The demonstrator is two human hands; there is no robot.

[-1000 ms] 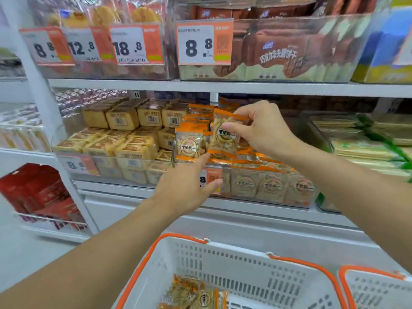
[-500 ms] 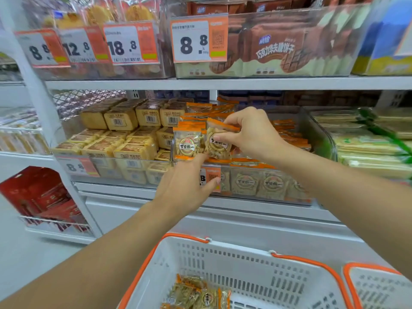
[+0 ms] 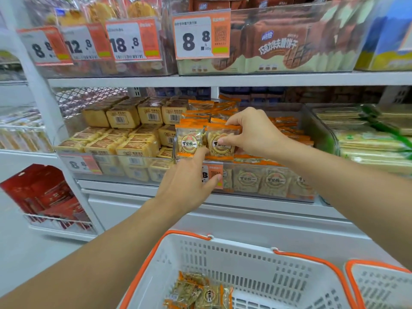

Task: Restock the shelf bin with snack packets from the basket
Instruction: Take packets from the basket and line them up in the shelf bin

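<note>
My right hand (image 3: 249,132) pinches an orange-edged snack packet (image 3: 219,141) and holds it upright at the front left of the clear shelf bin (image 3: 263,181). A matching packet (image 3: 189,141) stands right beside it on the left. My left hand (image 3: 189,181) reaches up with straight fingers; its fingertips touch the bottom of that left packet and its thumb lies on the bin's price tag. Several more packets (image 3: 196,291) lie in the white basket (image 3: 256,259) with orange rim below.
A bin of yellow cake packs (image 3: 116,141) sits left of the snack bin, green packs (image 3: 367,139) to the right. The upper shelf (image 3: 223,79) overhangs with brown biscuit packs. A second basket (image 3: 383,286) stands at the lower right.
My right hand has lowered the packet from above the bin to stand beside the left packet. My left hand has risen a little toward the packets.
</note>
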